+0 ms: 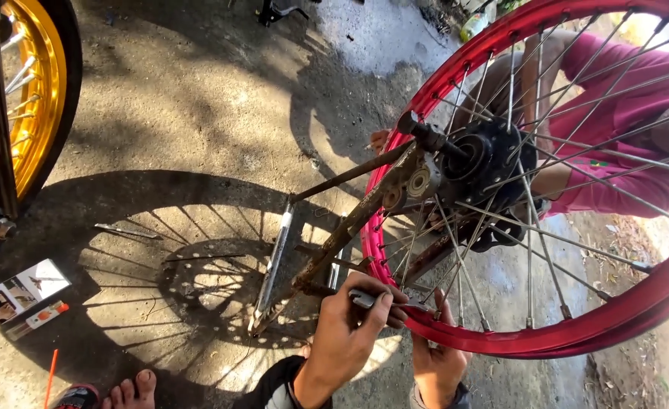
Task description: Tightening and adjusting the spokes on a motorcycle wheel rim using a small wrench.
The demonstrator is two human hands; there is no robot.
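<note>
Red spoked wheel [576, 333] is standing upright in a rusty truing stand [342, 235] on the concrete floor [198, 113], its black hub [486, 163] sitting on the axle at the top of the stand.

Left hand [346, 333] is closing around a small grey tool [366, 299], probably a spoke wrench, right at the lower rim near the stand arm. Right hand [436, 356] is resting fingers-up against the inner side of the rim beside it, fingertips touching the spokes [463, 280]; not gripping anything that shows.

Judgement on doing this well:
- Seat the tool fully on the nipple before turning; a half-seated wrench likely rounds it.
- Keep the right hand steadying the rim so the wheel is not rotating while turning.
- Small turns, then check against the stand arm rather than cranking one spoke.
- Watch knuckles against neighbouring spokes; they are packed close here.

Another person in a pink garment [622, 113] is sitting behind the wheel, a hand [380, 140] near the axle end. Gold-rimmed wheel [35, 91] at the left edge, a small printed box [24, 291] on the floor, and a bare foot [134, 390] at the bottom.
</note>
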